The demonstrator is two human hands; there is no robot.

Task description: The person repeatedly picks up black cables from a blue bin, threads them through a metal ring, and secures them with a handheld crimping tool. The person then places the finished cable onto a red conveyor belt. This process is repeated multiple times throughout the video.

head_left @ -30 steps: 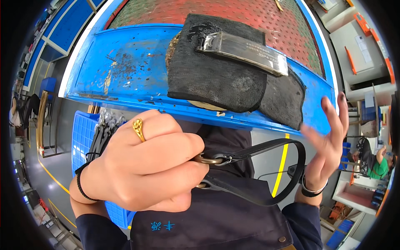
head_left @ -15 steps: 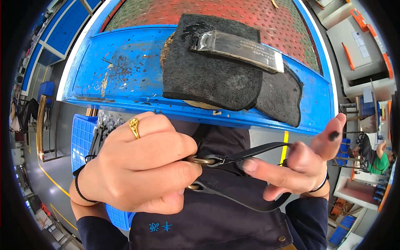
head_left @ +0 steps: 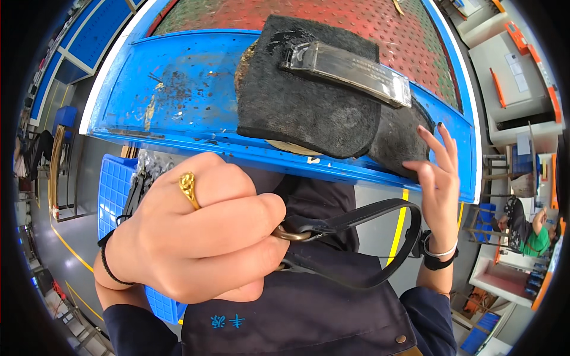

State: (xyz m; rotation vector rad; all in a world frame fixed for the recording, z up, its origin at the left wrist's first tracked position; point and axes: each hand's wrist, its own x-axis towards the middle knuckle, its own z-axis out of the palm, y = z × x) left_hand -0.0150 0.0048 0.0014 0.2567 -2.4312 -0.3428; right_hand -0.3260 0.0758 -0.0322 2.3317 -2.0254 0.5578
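Note:
My left hand is closed in front of the dark apron, its fingers wrapped round the ends of a black leather strap. A brass-coloured metal ring pokes out between the fingers, and the strap loops away to the right. What else the fist covers is hidden. My right hand is off the strap, fingers apart, its fingertips at a small dark cloth on the bench edge. Beside that lies a larger folded black cloth, with a long clear-topped case on it.
The blue bench ledge borders a red and green studded mat. Below its left end stands a blue plastic crate beside a bundle of black straps. A person in green is far right.
My right hand has let go of the strap loop and moved up to the small dark cloth. The left hand still grips the strap, whose loop now hangs wider.

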